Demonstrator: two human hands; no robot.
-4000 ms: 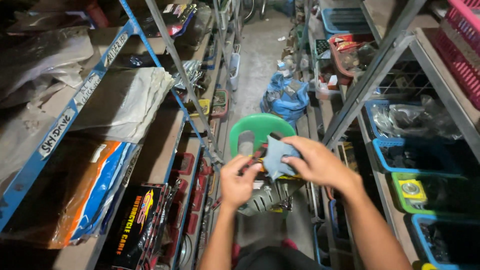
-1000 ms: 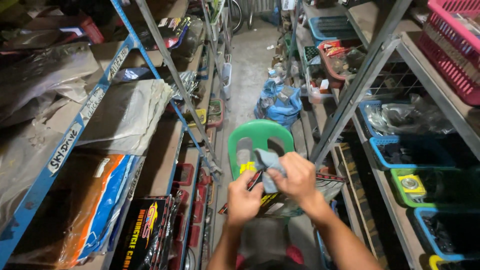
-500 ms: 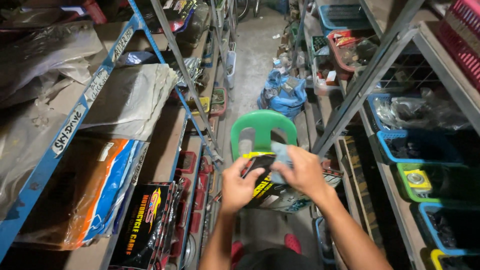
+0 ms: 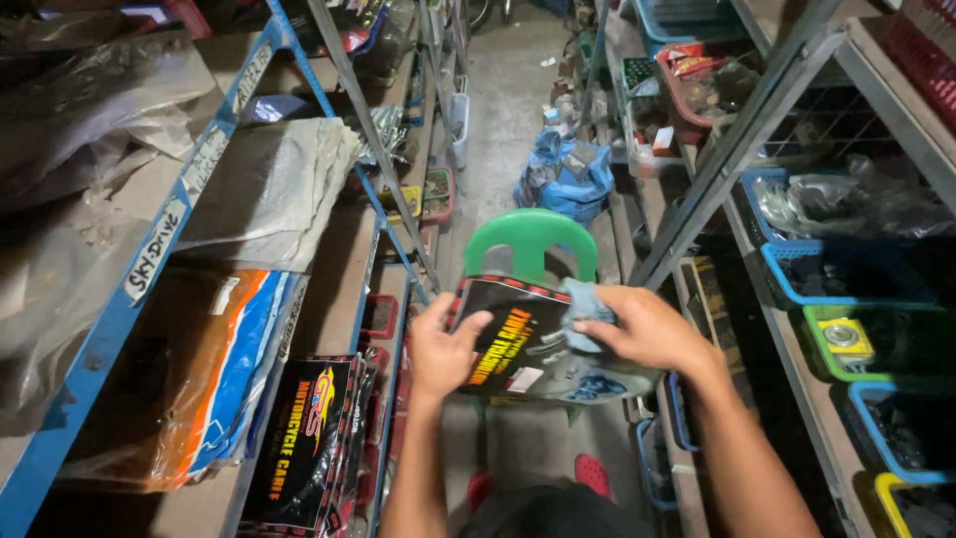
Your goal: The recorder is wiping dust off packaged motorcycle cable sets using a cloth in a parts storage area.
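Head view: left hand (image 4: 443, 349) grips black packet (image 4: 523, 344), right hand (image 4: 637, 329) atop

Your left hand (image 4: 443, 351) grips a glossy black plastic packet (image 4: 533, 344), and your right hand (image 4: 642, 327) presses a soft, matt blue-grey cloth (image 4: 586, 309) on it. Just behind the packet, the green chair (image 4: 530, 239) is smooth moulded plastic. Left of the packet, the shelf frame (image 4: 129, 289) is blue-painted metal, scuffed, holding shiny plastic-wrapped goods (image 4: 309, 438).
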